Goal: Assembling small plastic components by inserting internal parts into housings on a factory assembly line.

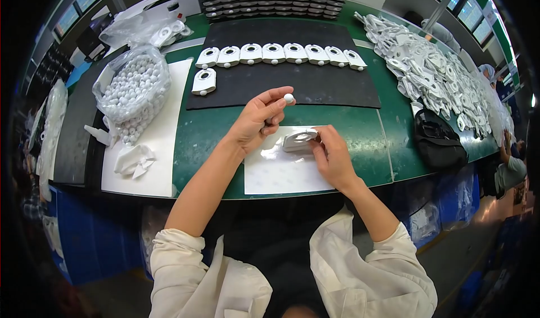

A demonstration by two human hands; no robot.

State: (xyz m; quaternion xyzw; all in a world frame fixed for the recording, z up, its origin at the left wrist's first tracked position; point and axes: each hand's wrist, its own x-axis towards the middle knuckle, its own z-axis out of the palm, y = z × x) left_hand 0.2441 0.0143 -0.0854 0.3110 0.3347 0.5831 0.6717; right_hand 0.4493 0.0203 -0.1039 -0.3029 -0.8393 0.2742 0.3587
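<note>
Between the fingertips of my left hand is a small white ball, held up over the front part of the table. My right hand grips a white plastic part with a round hole, tilted up just above a white sheet. The ball and the part are apart. Behind my hands, a row of similar white parts lies on a black mat, each with a ball at its front edge. One more such part begins a second row at the left.
At the left, an open plastic bag of white balls stands on a white board, near a crumpled tissue and a small white bottle. Loose white parts are heaped at the right, by a black bag. Stacked trays rise at the back.
</note>
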